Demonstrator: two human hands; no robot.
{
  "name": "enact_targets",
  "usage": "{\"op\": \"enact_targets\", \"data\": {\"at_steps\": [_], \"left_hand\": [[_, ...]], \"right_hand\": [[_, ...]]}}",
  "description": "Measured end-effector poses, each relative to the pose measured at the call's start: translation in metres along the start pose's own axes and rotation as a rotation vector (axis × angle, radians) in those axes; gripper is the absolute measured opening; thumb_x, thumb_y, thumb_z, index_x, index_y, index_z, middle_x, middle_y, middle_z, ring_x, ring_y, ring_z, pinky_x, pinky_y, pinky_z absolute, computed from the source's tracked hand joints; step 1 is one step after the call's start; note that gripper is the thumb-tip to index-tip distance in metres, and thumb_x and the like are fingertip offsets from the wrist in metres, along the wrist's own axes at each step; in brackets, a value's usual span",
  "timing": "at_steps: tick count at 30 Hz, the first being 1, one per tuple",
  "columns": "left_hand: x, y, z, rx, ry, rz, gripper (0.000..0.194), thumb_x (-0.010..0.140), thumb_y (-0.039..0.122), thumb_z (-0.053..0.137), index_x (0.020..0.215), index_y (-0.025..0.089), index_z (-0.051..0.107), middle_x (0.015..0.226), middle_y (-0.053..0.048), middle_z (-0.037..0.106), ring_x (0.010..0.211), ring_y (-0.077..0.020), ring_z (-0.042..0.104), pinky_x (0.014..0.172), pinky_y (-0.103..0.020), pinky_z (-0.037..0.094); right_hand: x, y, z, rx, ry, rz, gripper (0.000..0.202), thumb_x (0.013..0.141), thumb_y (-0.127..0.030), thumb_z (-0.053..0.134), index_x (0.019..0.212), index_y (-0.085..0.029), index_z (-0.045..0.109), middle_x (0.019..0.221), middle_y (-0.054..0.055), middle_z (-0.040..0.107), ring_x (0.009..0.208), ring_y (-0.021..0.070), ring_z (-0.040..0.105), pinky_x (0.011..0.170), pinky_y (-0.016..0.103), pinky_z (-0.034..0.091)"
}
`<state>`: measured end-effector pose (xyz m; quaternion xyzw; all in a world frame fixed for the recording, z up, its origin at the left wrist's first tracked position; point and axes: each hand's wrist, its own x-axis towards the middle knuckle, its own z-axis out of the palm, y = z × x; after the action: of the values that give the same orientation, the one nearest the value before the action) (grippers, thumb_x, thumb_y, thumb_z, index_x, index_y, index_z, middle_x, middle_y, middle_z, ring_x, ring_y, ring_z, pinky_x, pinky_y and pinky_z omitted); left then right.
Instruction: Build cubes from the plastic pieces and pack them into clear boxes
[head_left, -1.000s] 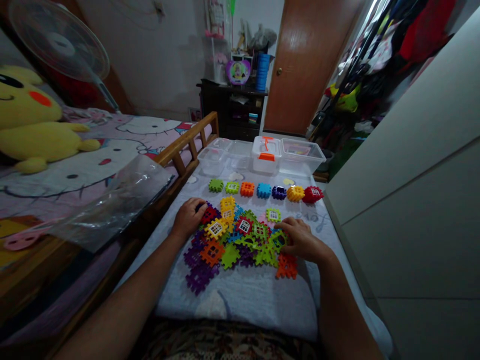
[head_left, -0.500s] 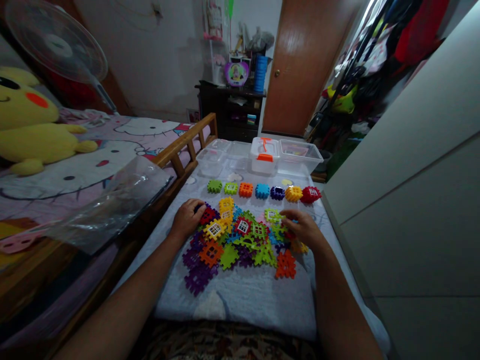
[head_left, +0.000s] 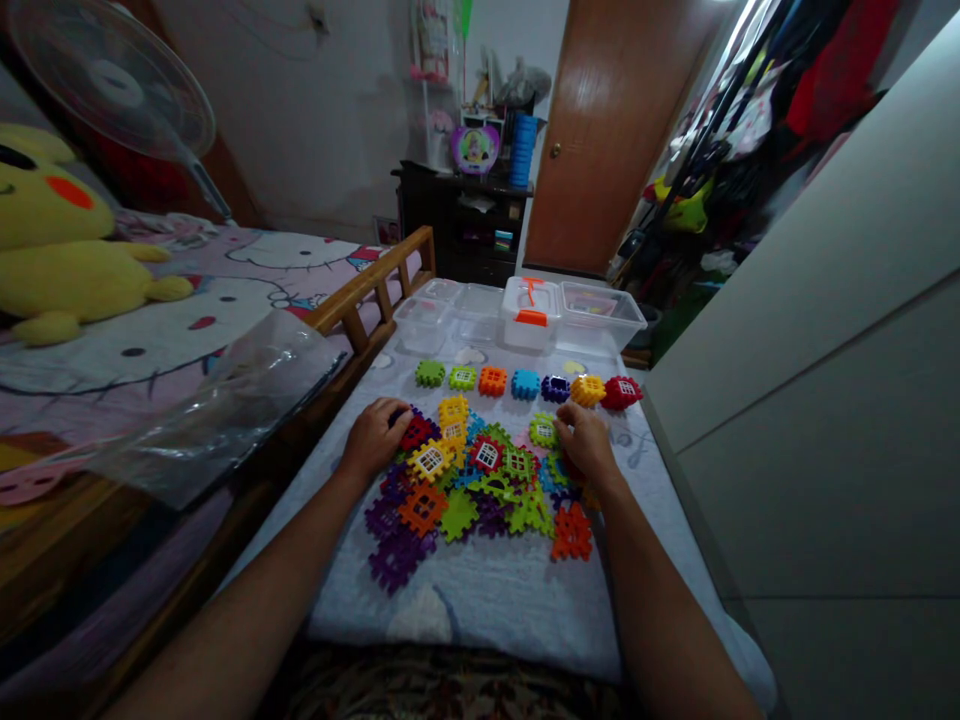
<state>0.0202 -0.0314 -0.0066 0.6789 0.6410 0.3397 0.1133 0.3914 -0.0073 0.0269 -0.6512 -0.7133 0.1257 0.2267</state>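
Colourful flat plastic building blocks with notched edges lie in a loose pile on the bed sheet, among them a yellow window block, an orange one and a purple one. My left hand rests at the pile's left edge, fingers loosely curved and apart, beside a dark red block. At the right side, my right hand pinches the edge of a light green window block. Its palm hides some blocks beneath.
Behind the pile runs a row of assembled block cubes, from green to red. Farther back stand a lidded clear box and an open clear bin. A wooden rail borders the left; a white cabinet flanks the right.
My right hand has moved a little left and inward, its fingers closing on the light green window block's edge. My left hand has stayed in place.
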Motion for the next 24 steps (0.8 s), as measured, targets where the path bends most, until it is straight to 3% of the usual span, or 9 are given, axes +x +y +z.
{"op": "enact_targets", "data": {"at_steps": [5,9,18,24], "left_hand": [[0.000,-0.001,0.001,0.004,0.001,0.008,0.034,0.090,0.047,0.045,0.090,0.021,0.066,0.099,-0.008,0.067,0.097,-0.0248,0.062,0.094,-0.039,0.048],[0.000,0.000,0.000,-0.009,0.001,0.003,0.033,0.090,0.046,0.044,0.090,0.021,0.066,0.099,-0.008,0.068,0.098,-0.0250,0.062,0.094,-0.039,0.048],[-0.001,0.001,0.000,-0.014,0.000,-0.002,0.033,0.090,0.045,0.044,0.091,0.020,0.066,0.101,-0.009,0.068,0.098,-0.0248,0.062,0.094,-0.039,0.048],[-0.001,0.001,0.000,-0.016,0.003,0.000,0.032,0.090,0.045,0.045,0.090,0.021,0.066,0.100,-0.008,0.068,0.098,-0.0246,0.062,0.094,-0.038,0.048]], "right_hand": [[-0.003,0.002,0.000,-0.153,-0.004,-0.044,0.031,0.087,-0.035,0.060,0.113,-0.021,0.070,0.119,0.012,0.069,0.111,0.0313,0.055,0.092,0.043,0.038],[-0.005,0.004,0.004,-0.153,-0.089,-0.151,0.055,0.080,-0.041,0.068,0.132,-0.023,0.061,0.134,0.012,0.061,0.121,0.0340,0.050,0.097,0.047,0.037],[-0.005,-0.002,-0.004,-0.072,-0.142,-0.170,0.052,0.078,-0.031,0.071,0.129,-0.025,0.062,0.128,0.010,0.067,0.120,0.0318,0.052,0.103,0.050,0.034],[-0.007,0.000,-0.002,-0.136,-0.169,-0.206,0.052,0.077,-0.029,0.071,0.128,-0.023,0.062,0.125,0.010,0.067,0.120,0.0312,0.053,0.102,0.048,0.035]]}}
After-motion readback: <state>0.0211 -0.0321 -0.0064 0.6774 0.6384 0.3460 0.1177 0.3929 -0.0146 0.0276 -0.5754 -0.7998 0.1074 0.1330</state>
